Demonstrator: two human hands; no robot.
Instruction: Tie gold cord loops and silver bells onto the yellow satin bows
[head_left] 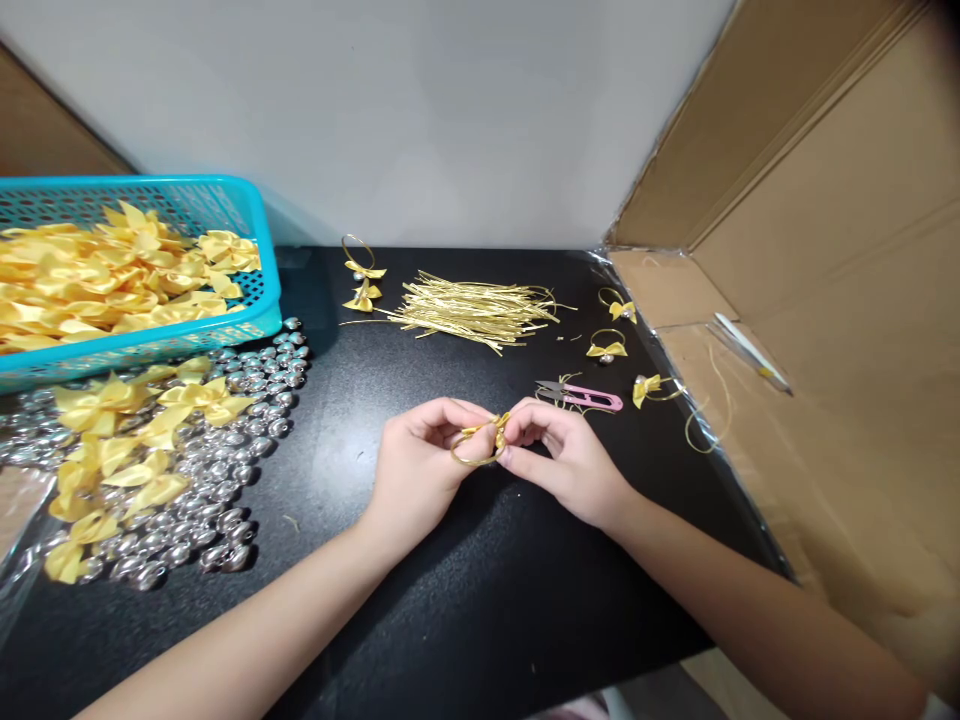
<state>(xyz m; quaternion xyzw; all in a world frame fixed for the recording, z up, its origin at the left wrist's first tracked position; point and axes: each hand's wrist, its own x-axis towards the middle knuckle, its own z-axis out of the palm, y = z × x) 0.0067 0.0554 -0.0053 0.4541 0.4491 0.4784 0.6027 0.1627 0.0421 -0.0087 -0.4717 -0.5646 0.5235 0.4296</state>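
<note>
Both my hands meet over the middle of the black table. My left hand (424, 450) pinches a yellow ribbon bow (480, 430) between thumb and forefinger, and a loop of gold cord (474, 462) hangs from it toward me. From the other side the fingertips of my right hand (566, 455) close on the same bow and its cord. Fingers hide most of the bow, so any bead on it is hard to make out. Pink-handled thread snips (581, 395) lie just beyond my right hand, on some gold thread scraps.
A blue basket (270, 270) of yellow bows (105, 275) stands at the left. Silver beads (217, 480) and loose bows (150, 470) spread before it. Gold cords (480, 310) lie behind my hands. Looped bows (606, 350) sit right and back; a white pen-like tool (750, 350) rests on cardboard.
</note>
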